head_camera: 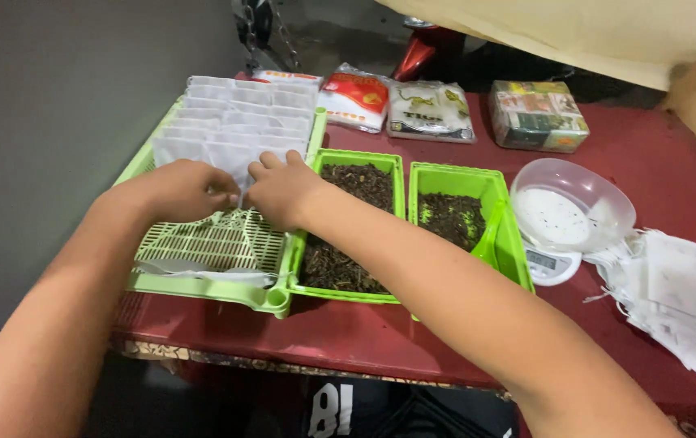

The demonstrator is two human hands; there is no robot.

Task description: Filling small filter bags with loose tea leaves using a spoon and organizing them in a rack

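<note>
Both my hands meet over a light green slatted tray at the left of the red table. My left hand and my right hand pinch the same small white filled sachet at the front of several overlapping rows of white sachets laid in the tray. The tray's near half shows bare slats, and one flat sachet lies by its front rim.
Two green bins of dark dried leaves stand right of the tray, the second with a green scoop. A clear bowl sits on a small white scale. Empty white bags pile at right; packets and a box behind.
</note>
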